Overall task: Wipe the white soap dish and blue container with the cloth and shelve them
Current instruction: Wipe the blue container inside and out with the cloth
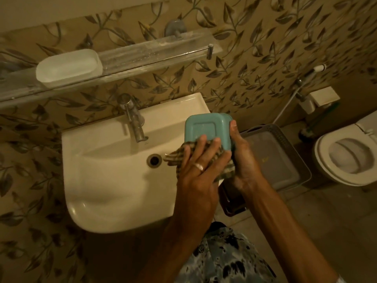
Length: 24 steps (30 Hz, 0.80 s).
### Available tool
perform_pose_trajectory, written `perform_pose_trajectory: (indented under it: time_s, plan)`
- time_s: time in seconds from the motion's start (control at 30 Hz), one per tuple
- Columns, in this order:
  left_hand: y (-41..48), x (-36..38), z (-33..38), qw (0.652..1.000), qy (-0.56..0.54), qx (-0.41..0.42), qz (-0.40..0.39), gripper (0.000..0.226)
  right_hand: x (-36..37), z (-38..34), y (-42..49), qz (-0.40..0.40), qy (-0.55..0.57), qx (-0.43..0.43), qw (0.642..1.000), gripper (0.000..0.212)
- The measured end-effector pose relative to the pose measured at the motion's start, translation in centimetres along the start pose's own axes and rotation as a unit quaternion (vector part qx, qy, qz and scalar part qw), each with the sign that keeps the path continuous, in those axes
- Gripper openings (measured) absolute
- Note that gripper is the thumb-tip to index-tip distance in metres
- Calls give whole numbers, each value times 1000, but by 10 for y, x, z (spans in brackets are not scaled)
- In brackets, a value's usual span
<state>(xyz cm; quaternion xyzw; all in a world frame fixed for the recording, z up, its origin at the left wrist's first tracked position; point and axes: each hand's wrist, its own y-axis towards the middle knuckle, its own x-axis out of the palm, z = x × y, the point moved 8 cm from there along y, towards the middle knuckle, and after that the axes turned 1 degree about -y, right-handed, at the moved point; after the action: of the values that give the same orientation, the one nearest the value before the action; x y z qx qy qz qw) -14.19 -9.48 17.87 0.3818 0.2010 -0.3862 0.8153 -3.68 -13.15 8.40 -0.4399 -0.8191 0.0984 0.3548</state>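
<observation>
Over the sink [106, 180] the right hand [242, 160] grips the blue container [206, 127] base-up; the flat left hand [200, 168] presses the cloth [175, 158] on it. The shelf [142, 52], holding the white soap dish [69, 67], lies up-left.

No text to read anywhere: the blue container [206, 129] shows a plain base, and a yellowish mark on the grey tray [275, 152] is too blurred.
</observation>
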Motion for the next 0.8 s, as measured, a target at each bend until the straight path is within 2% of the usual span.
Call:
perform_pose_trajectory:
  time_s: [0.1, 0.17, 0.23, 0.37, 0.47, 0.57, 0.63, 0.8]
  plan:
    - [38, -12, -8, 999, -6, -36, 18, 41, 1, -1, -5, 6, -7, -19, 1000, 59]
    - [51, -21, -29, 996, -34, -80, 27, 44, 4, -3, -7, -3, -5, -25, 1000, 60]
    - [37, -23, -39, 995, -49, -89, 21, 45, 6, -5, -7, 6, -13, -26, 1000, 64]
    - [-5, -11, -16, 999, -15, -36, 10, 40, 4, 0, -4, 22, 6, -18, 1000, 76]
    - [21, -13, -3, 1000, 16, -7, 9, 40, 11, 6, -4, 3, 16, 1, 1000, 65]
    - [53, -28, -35, 997, -4, -76, 32, 45, 17, 5, -4, -2, 20, 4, 1000, 65]
    - [42, -31, -47, 994, -30, -102, 31, 53, 18, 2, -2, 0, 8, -3, 1000, 68]
    - [0, -12, -7, 1000, 1, -22, 5, 39, 10, 5, 2, 8, 25, -2, 1000, 81]
